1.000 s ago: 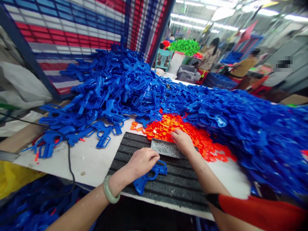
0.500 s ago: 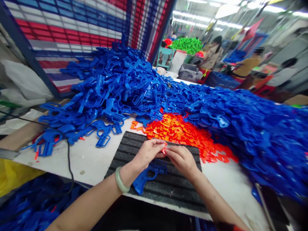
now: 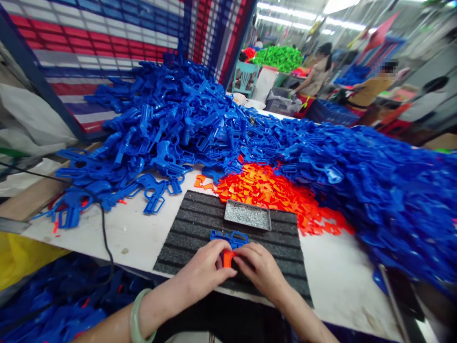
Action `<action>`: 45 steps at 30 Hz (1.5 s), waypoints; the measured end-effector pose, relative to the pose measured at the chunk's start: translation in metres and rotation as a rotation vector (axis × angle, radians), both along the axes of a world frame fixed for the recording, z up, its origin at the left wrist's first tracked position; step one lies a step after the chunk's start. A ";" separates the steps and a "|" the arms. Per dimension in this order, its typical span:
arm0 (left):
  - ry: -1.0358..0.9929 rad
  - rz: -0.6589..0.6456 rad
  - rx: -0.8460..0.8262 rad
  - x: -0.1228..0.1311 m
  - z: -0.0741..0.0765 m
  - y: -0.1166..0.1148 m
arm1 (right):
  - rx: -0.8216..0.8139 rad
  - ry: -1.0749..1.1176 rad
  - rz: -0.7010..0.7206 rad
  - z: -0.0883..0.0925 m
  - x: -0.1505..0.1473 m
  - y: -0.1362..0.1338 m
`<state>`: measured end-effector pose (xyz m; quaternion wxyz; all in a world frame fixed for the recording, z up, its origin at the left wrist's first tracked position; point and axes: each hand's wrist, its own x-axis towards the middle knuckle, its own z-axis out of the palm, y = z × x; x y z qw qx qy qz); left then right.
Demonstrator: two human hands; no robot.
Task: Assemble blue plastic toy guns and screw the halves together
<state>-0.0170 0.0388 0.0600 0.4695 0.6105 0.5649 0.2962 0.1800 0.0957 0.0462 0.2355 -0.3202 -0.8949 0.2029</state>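
Observation:
Between the fingertips of my left hand (image 3: 205, 267) and my right hand (image 3: 262, 269) is a small orange plastic piece (image 3: 227, 258), pinched from both sides. Just beyond it, a blue plastic toy gun half (image 3: 230, 238) lies on the dark ribbed mat (image 3: 189, 214). My hands cover its near part, so I cannot tell whether the orange piece touches it. Farther up the mat stands a shallow rectangular tray (image 3: 246, 226) of tiny silvery metal parts, too small to name.
A heap of orange pieces (image 3: 264, 188) borders the mat's far edge. Blue toy gun parts (image 3: 171, 119) are piled behind and along the right. A black cable (image 3: 103, 233) hangs over the left table edge. A phone-like dark object (image 3: 403, 290) lies right. People work in the background.
Both hands have come down toward me from over the tray, which now shows. The orange piece is now at the blue gun half, whose grip end my hands now cover.

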 end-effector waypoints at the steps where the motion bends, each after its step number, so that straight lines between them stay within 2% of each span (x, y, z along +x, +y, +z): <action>1: 0.096 -0.014 0.127 -0.001 -0.001 -0.002 | -0.001 0.006 -0.045 -0.003 -0.002 -0.001; 3: 0.243 -0.051 0.333 -0.004 -0.004 -0.002 | -0.006 0.018 -0.123 -0.007 -0.006 -0.001; 5: 0.353 -0.074 0.439 -0.007 -0.008 0.000 | -0.020 0.034 -0.172 -0.009 -0.010 0.000; 10: 0.430 -0.059 0.515 -0.013 -0.015 0.008 | -0.075 0.036 -0.201 -0.011 -0.018 0.001; 14: 0.452 -0.071 0.591 -0.015 -0.014 0.009 | -0.127 0.028 -0.202 -0.011 -0.019 0.002; 19: 0.511 -0.111 0.631 -0.016 -0.012 0.007 | -0.130 0.002 -0.181 -0.011 -0.020 0.003; 24: 0.578 -0.068 0.645 -0.009 -0.018 -0.002 | -0.089 -0.053 -0.151 -0.008 -0.022 0.004; 33: 0.840 0.003 0.710 0.013 -0.028 -0.013 | -0.075 -0.146 -0.101 -0.003 -0.024 0.009; 38: 0.734 -0.048 0.670 0.002 -0.024 -0.008 | -0.029 -0.130 -0.109 -0.007 -0.023 0.009; 42: 0.791 -0.017 0.717 -0.010 -0.017 -0.002 | 0.019 -0.109 -0.122 -0.015 -0.021 0.007; 45: 0.822 -0.002 0.685 -0.013 -0.013 -0.001 | 0.043 -0.083 -0.135 -0.020 -0.021 0.004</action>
